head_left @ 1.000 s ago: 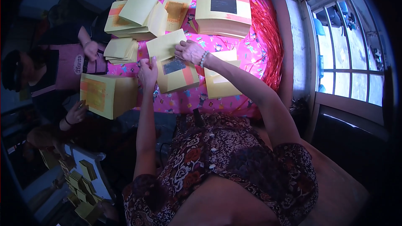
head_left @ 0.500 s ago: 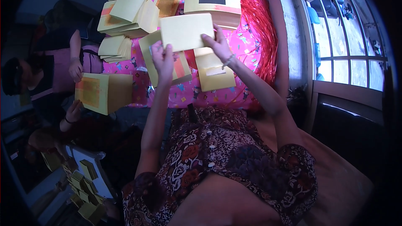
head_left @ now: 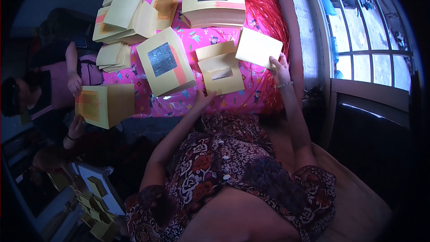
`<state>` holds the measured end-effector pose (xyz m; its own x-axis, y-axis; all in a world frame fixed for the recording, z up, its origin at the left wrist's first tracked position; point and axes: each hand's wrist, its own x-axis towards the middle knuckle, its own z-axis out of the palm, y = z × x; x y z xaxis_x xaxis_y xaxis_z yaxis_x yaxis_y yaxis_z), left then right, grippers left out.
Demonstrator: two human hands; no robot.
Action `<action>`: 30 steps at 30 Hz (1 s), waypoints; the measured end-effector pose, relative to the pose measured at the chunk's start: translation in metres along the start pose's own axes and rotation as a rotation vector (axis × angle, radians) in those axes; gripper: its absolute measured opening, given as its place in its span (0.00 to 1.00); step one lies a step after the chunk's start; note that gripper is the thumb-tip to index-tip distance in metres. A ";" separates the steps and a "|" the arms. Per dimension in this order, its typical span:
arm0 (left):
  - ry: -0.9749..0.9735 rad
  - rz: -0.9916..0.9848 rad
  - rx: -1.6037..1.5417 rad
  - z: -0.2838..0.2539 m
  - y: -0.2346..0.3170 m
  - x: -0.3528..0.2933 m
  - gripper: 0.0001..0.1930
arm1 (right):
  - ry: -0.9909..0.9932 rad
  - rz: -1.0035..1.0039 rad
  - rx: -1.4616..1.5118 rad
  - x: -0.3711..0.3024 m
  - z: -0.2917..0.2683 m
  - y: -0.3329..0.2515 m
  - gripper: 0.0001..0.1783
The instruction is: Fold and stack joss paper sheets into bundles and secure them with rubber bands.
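Note:
My right hand (head_left: 281, 70) grips a thin pale yellow paper stack (head_left: 259, 48) by its lower right corner, held tilted at the right side of the bed of paper. My left hand (head_left: 205, 98) is at the lower edge of a folded yellow paper wrapper (head_left: 220, 72) with a torn opening in its middle. Its thumb and fingers look apart; part of them is hard to make out against the paper's edge. Left of the wrapper lies a thick yellow paper block (head_left: 166, 62) with a dark shiny square and an orange-red stripe.
Another block with a dark square (head_left: 213, 4) stands farther back. More yellow stacks (head_left: 126, 9) lie at the back left on the pink patterned sheet (head_left: 161, 107). Red plastic strands (head_left: 273, 15) line the right edge by a barred window. At left a co-worker holds an orange-marked block (head_left: 121, 105).
My right hand has carried the paper stack to the right. My left hand has let go of it and dropped toward the wrapper, uncovering the block with the dark square.

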<state>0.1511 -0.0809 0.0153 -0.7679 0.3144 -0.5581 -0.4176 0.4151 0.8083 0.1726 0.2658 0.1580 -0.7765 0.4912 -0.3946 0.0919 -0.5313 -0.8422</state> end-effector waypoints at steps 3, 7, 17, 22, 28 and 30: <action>-0.190 -0.533 -0.376 0.000 0.074 -0.001 0.23 | 0.025 -0.013 -0.001 -0.005 -0.032 0.010 0.19; -0.153 -0.681 -1.234 -0.010 0.105 0.004 0.26 | 0.014 0.015 0.055 -0.004 -0.031 0.003 0.19; 0.131 -0.108 -0.728 0.026 0.110 0.053 0.34 | -0.151 0.146 -0.028 0.021 0.024 0.048 0.21; 0.119 0.028 -0.891 0.024 0.070 0.091 0.33 | -0.227 0.127 -0.231 0.043 0.052 0.090 0.17; 0.387 0.232 -0.382 0.034 0.073 0.084 0.28 | -0.153 0.073 -0.463 0.071 0.049 0.128 0.16; 0.377 0.216 -0.367 0.030 0.083 0.076 0.28 | -0.083 0.075 -0.561 0.068 0.056 0.126 0.15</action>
<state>0.0724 0.0036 0.0343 -0.9467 0.0044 -0.3220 -0.3218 0.0302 0.9463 0.0965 0.1934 0.0455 -0.7995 0.3983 -0.4496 0.4477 -0.1039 -0.8881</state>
